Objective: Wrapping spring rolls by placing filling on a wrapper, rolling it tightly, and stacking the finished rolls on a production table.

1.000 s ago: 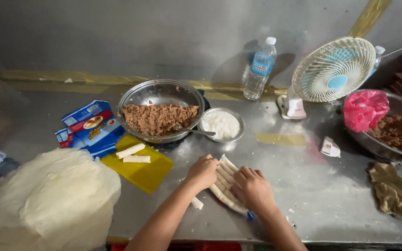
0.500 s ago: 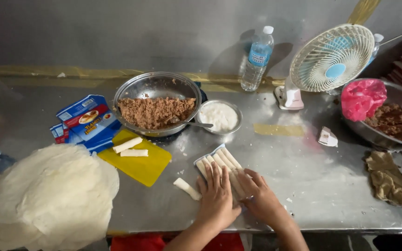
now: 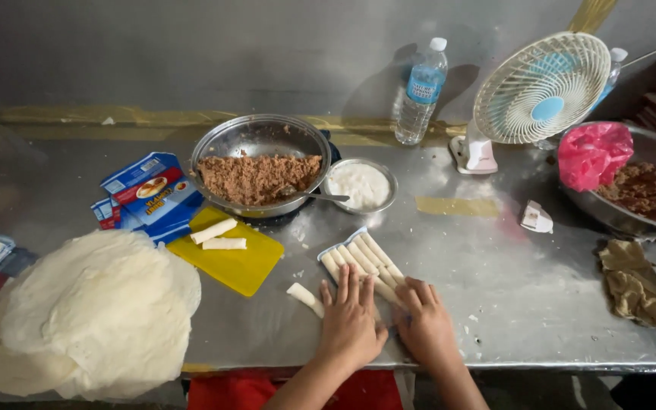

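Both my hands lie flat on the steel table near its front edge. My left hand rests palm down with fingers together, its tips on the near ends of a row of several pale rolled wrappers. My right hand presses flat beside it on the row's lower right end. One loose roll lies just left of my left hand. Neither hand grips anything.
Behind stand a pan of brown minced filling with a spoon, a small bowl of white paste, a yellow board with two rolls, and blue packets. A wrapper stack lies left; bottle, fan, second filling bowl, rag right.
My hands have slid from the middle of the roll row back toward the table's front edge. More of the rolls now shows beyond my fingertips, and the view has tilted slightly.
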